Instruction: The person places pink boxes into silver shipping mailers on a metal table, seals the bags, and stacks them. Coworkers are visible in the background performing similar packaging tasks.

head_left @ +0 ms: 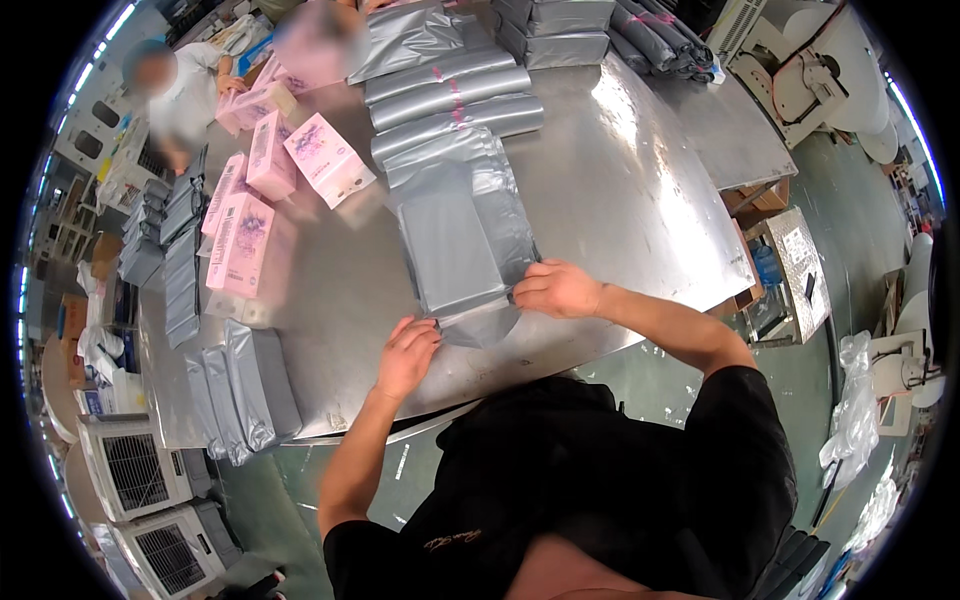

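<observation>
A grey plastic mailing bag (447, 245) lies on the metal table in front of me, with the outline of a boxy shape showing through its film. My right hand (558, 289) pinches the bag's right edge close to its near end. At the near left corner, the bent fingers of my left hand (408, 356) grip the film. The loose near flap (482, 328) stretches between both hands. Beyond the bag, rolled grey bags (450, 88) lie side by side, some with pink ties. What the bag contains is hidden.
Pink printed boxes (240, 250) stand and lie on the metal table (620, 200) to the left. Wrapped grey packages (262, 380) rest at the near left corner. More grey stacks (565, 45) sit at the far side. A co-worker (185, 95) stands at the far left.
</observation>
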Demonstrator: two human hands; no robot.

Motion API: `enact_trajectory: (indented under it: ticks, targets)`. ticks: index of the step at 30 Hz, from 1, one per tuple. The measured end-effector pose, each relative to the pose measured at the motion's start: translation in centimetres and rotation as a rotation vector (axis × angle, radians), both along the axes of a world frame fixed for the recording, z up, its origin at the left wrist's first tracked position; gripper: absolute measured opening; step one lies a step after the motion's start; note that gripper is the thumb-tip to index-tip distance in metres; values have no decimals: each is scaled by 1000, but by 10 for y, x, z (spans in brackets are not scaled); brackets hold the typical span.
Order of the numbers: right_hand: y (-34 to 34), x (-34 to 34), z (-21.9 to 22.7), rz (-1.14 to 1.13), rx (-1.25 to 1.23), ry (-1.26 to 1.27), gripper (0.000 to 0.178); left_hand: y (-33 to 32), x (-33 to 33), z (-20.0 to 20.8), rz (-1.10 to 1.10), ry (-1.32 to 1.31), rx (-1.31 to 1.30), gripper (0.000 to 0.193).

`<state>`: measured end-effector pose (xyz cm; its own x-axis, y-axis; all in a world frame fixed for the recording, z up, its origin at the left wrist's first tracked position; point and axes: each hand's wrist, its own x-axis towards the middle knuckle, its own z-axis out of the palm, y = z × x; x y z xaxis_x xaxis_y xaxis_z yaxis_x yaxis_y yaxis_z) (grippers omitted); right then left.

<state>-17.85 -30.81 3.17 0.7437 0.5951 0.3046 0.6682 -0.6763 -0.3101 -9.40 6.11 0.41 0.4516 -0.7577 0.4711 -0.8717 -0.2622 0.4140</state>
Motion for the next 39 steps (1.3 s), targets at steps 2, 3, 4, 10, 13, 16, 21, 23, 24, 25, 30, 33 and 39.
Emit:
enact_trajectory:
  ticks: [2, 3, 4, 10, 13, 16, 21, 23, 24, 25, 30, 33, 39]
  targets:
    - [5, -5, -14, -183, 508, 327, 12, 3, -5, -20, 287, 760, -375, 7]
    - [7, -2, -23, -277, 720, 505, 13, 3, -7, -28, 435, 1140, -566, 5]
    - [9, 1, -29, -378, 931, 682, 14, -5, -5, -29, 383, 1281, -721, 3]
    - [36, 24, -44, -718, 1408, 1099, 23, -41, 3, -48, 296, 1725, -921, 5]
    - [37, 24, -43, -638, 1443, 1236, 44, -26, 5, -38, 241, 1798, -726, 19]
    - [67, 19, -11, -443, 1388, 1393, 69, -9, -29, 4, 273, 1896, -828, 49]
    - [173, 25, -3, -110, 1117, 1446, 81, 116, -67, 23, 210, 1750, -1067, 83]
    - [238, 45, 5, 54, 771, 1362, 80, 190, -68, 56, 347, 1361, -810, 84]
    - [271, 52, -1, 139, 760, 1240, 78, 213, -63, 90, 470, 1210, -700, 85]
    - [305, 62, -1, 121, 611, 1150, 73, 232, -61, 125, 596, 1056, -588, 85]
    - [351, 124, -31, 56, 348, 910, 45, 283, -57, 127, 967, 707, -194, 86]
    - [299, 216, -19, -219, 125, 497, 37, 254, -59, 100, 1056, 420, 346, 88]
    - [222, 363, -16, -429, -422, -253, 25, 224, -42, 59, 1279, 121, 571, 85]
